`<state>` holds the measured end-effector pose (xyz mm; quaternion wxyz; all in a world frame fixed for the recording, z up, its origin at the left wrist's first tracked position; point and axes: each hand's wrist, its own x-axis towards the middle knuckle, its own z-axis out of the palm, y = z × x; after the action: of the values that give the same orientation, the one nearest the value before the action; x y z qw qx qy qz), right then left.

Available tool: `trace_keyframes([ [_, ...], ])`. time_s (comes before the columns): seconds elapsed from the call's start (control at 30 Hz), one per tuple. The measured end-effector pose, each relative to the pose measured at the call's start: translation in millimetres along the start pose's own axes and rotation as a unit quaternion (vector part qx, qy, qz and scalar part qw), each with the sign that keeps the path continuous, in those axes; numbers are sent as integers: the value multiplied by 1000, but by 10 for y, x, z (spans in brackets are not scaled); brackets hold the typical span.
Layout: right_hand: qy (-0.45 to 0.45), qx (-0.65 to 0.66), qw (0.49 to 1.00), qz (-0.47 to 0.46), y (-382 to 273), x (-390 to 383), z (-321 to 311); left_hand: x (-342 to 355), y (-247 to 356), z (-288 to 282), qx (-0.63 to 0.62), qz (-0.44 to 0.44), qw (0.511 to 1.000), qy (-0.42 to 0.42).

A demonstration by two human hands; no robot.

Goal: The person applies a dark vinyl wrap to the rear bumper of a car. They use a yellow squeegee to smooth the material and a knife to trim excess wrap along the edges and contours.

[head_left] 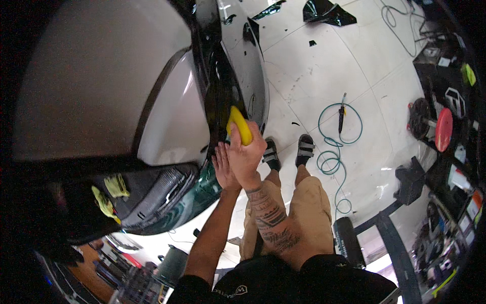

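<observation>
My right hand (248, 158) grips a yellow squeegee (242, 126) and presses it to a glossy dark strip of film (219, 83) on the edge of a car's body. Close beside it, my left hand (224, 166) lies with fingers stretched out against the car just below the squeegee. It holds nothing that I can see. The car's pale painted panel (250, 61) curves along the right of the dark strip. Farther left is a pale, shiny panel (174, 114) of the same car.
Two yellow-green gloves or cloths (117, 186) lie on the car's dark part at lower left. A green hose (330, 143) with a torch-like nozzle coils on the white tiled floor (288, 55). Dark film scraps (329, 12) lie ahead. A red-topped stool (444, 129) stands right.
</observation>
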<state>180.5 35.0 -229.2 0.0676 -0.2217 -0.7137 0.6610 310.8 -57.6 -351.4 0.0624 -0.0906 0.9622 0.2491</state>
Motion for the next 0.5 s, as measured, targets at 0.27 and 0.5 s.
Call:
trace_keyframes([
  [0.27, -113, -103, 988, 10, -110, 320, -182, 8, 244, -172, 204, 72, 976, 21],
  [0.5, -12, -70, 992, -99, 29, 225, -38, 362, 847, -1023, -50, 95, 974, 202],
])
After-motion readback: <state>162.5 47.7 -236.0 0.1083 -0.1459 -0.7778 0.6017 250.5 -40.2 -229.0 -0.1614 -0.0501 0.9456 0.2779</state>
